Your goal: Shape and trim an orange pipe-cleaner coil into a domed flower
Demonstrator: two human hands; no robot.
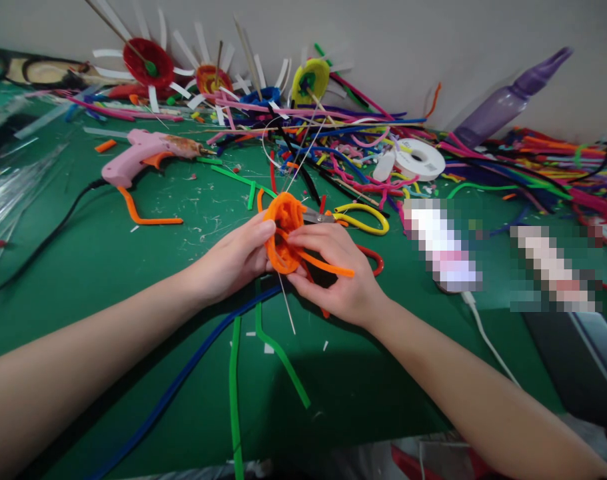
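An orange pipe-cleaner cup (pixel 284 207) is held between both hands above the green table. My left hand (pixel 238 257) grips its left side, thumb on the rim. My right hand (pixel 336 267) pinches the cup's right side, fingers by its opening. A loose orange pipe-cleaner end (pixel 333 267) sticks out across the right fingers. Thin clear strands run above the cup, and a thin pale strand (pixel 287 305) hangs below it. Just behind my right hand lie scissors (pixel 362 219) with a yellow and a red handle loop, partly hidden. Green pipe cleaners (pixel 282 357) lie below the hands.
A pink glue gun (pixel 150 152) with a black cord lies at the left. Finished cups with white strips, one red (pixel 146 57), stand along the wall. Behind are piled pipe cleaners, a white spool (pixel 419 160) and a purple bottle (pixel 503 107). Blurred-out devices lie at the right.
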